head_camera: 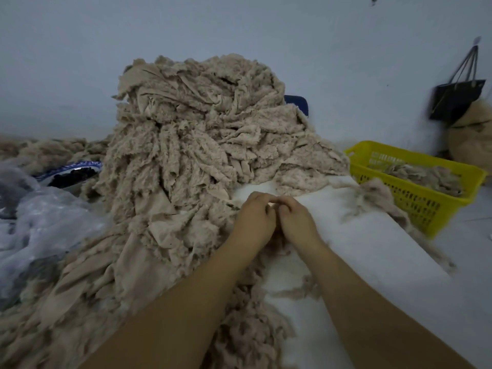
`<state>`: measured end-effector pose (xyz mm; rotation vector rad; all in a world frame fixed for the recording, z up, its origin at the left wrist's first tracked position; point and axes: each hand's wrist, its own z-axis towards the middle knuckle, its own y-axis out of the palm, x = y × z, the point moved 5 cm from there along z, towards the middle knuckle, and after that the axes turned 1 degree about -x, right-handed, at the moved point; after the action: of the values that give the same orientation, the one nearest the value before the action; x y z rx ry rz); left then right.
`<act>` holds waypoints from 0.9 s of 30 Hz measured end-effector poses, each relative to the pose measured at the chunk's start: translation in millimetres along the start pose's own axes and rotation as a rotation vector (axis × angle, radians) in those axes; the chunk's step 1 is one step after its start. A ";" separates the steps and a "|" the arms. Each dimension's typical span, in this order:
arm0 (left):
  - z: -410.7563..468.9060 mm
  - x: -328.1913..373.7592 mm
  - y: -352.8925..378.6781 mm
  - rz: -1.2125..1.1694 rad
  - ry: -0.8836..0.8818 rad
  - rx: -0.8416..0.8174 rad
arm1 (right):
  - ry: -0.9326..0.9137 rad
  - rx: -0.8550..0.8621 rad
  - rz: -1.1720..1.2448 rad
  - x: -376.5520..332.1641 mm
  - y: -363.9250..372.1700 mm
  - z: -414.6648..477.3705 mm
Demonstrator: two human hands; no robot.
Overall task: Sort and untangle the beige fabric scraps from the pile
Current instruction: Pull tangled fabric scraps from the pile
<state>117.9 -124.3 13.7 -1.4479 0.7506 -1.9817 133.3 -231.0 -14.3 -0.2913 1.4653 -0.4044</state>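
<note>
Head view. A large pile of beige fabric scraps (199,134) is heaped at the centre against a pale wall and spills down towards the lower left. It lies partly on a white surface (372,235), on which loose beige tufts (372,193) are also scattered.

The left hand (254,218) and right hand (296,221) are held together just in front of the pile's near edge. The fingers of both are curled and the fingertips meet. A small beige wisp is seen beneath the wrists, but whether anything is pinched cannot be told.

A yellow basket (399,153) stands to the right, well apart from the hands, with scraps in it. A black bag (455,99) hangs on the wall beyond. Clear plastic sheeting (40,222) is bunched at the left.
</note>
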 end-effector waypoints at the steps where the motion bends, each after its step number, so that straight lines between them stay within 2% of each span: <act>1: -3.9 -3.5 -10.9 0.028 0.020 0.051 | -0.060 -0.059 -0.077 -5.5 5.0 -4.5; 3: -14.9 -20.1 -29.2 0.187 0.029 0.092 | -0.173 -0.194 -0.294 -11.9 17.6 -13.1; 5: -28.4 -48.6 -39.8 0.342 -0.057 0.015 | -0.243 -0.269 -0.603 -12.7 28.4 -22.4; 7: -42.8 -76.6 -44.3 0.404 -0.160 -0.111 | -0.262 -0.232 -0.782 -13.8 30.1 -29.6; 8: -49.8 -86.9 -45.7 0.406 -0.182 -0.152 | -0.256 -0.208 -0.784 -14.4 29.4 -31.9; 10: -61.1 -97.7 -51.9 0.385 -0.145 -0.133 | -0.219 -0.150 -0.623 -17.5 24.3 -35.2; 12: -70.5 -102.7 -61.4 0.376 -0.073 -0.066 | -0.141 -0.054 -0.306 -21.9 13.4 -35.8; 14: -78.6 -108.4 -71.4 0.313 -0.073 -0.010 | -0.076 0.009 -0.055 -24.4 8.0 -37.9; 17: -76.7 -110.9 -82.2 0.081 -0.244 0.030 | -0.071 -0.001 0.015 -28.6 18.0 -45.3; 19: -63.3 -100.8 -82.9 0.013 -0.328 0.053 | -0.076 0.015 0.013 -30.4 31.7 -48.3; 24: -35.5 -51.4 -50.5 -0.041 -0.343 0.275 | 0.004 0.253 0.161 -29.5 52.4 -58.6; 27: -39.5 -26.9 -15.4 -0.042 -0.281 0.262 | 0.158 0.416 0.385 -16.4 43.2 -70.3</act>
<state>85.0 -90.0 -2.6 -1.5453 0.3278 -1.7775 66.2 -181.3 -24.5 0.3580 1.5100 -0.4129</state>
